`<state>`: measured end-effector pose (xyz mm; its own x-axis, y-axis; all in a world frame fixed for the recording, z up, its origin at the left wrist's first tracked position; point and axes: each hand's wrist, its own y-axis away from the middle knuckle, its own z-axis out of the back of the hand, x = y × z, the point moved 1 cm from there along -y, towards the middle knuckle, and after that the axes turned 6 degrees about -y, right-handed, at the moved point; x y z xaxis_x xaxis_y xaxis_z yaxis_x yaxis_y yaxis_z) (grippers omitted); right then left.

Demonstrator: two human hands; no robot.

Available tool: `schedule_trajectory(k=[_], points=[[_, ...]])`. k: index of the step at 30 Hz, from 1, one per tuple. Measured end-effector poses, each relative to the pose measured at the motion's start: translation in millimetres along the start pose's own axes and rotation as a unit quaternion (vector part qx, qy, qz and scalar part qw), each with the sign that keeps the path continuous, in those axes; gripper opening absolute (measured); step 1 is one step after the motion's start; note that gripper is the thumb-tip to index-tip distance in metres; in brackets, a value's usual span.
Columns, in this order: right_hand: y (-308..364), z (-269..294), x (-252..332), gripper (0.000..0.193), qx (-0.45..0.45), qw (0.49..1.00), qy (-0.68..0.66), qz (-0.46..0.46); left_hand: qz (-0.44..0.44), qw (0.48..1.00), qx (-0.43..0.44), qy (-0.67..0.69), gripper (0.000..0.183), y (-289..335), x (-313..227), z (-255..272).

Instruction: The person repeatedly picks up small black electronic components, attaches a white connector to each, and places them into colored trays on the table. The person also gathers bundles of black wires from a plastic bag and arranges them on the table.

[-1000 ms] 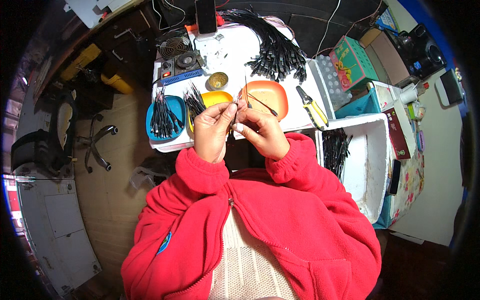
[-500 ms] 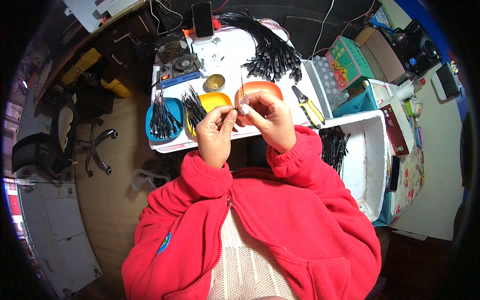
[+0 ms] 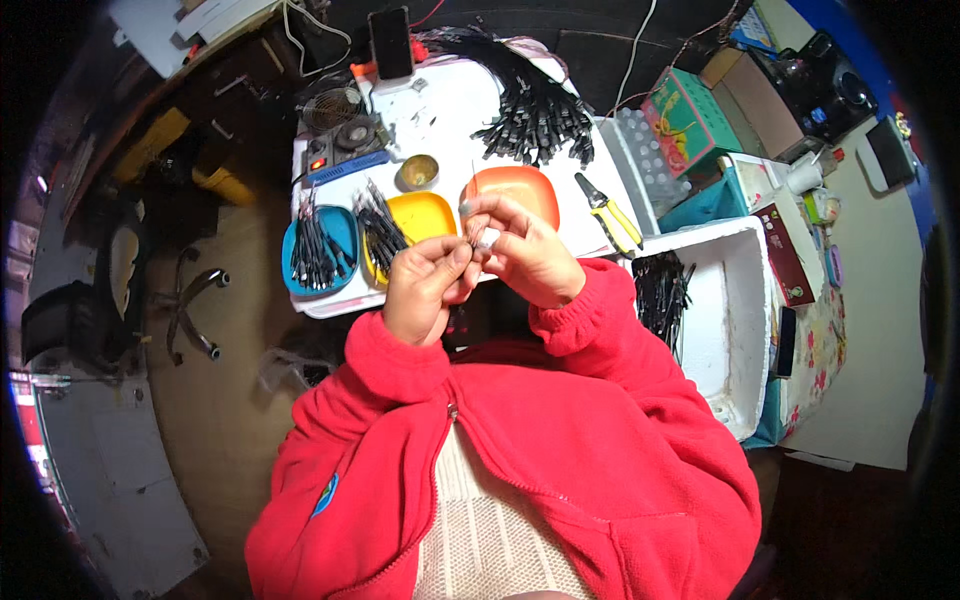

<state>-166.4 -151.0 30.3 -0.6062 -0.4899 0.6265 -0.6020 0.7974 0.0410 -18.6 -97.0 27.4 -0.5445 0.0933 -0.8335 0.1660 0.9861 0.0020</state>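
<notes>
Close together in front of my chest, both hands pinch at one spot over the table's near edge. My left hand (image 3: 425,288) is closed, thumb against index finger. My right hand (image 3: 528,255), its thumb tip wrapped in white, is closed too, beside the left fingertips. A thin wire (image 3: 474,182) stands up from between the fingers; its lower end is hidden. Behind the hands lies an orange tray (image 3: 535,190). To the left are a yellow tray (image 3: 425,212) and a blue tray (image 3: 350,235), with bundles of short black cables (image 3: 318,250) on them.
Wire strippers (image 3: 610,215) with yellow handles lie at the table's right. Behind are a small round tin (image 3: 418,172), a small heater (image 3: 345,150), an upright phone (image 3: 391,45) and a black cable heap (image 3: 530,115). A white foam box (image 3: 725,310) holds more cables.
The whole view has shifted slightly, moving the table things a little leftward. My right fingers have bent and shifted slightly at the pinch; both hands stay together.
</notes>
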Motion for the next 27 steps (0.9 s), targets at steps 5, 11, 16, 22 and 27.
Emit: schedule_trajectory(k=[5,11,16,22,27], points=[[-5.7,19.3,2.9,0.015,0.117,0.987,-0.066,-0.088,0.028,0.996,0.018,-0.084,0.02,-2.7,0.3,8.7],[-37.6,57.4,11.3,0.016,0.073,0.979,0.144,-0.128,0.029,0.988,-0.021,-0.149,0.017,-8.4,7.2,24.3],[-147.3,131.2,94.6,0.023,-0.193,0.708,0.669,0.12,0.023,0.989,-0.056,-0.138,0.016,-13.8,11.7,37.1],[-231.3,194.1,136.7,0.025,-0.366,0.476,0.794,0.091,0.03,0.989,-0.054,-0.132,0.015,-14.2,13.1,42.1],[-242.8,203.6,140.5,0.028,-0.363,0.469,0.802,0.071,0.028,0.989,-0.062,-0.128,0.015,-14.7,11.8,48.1]])
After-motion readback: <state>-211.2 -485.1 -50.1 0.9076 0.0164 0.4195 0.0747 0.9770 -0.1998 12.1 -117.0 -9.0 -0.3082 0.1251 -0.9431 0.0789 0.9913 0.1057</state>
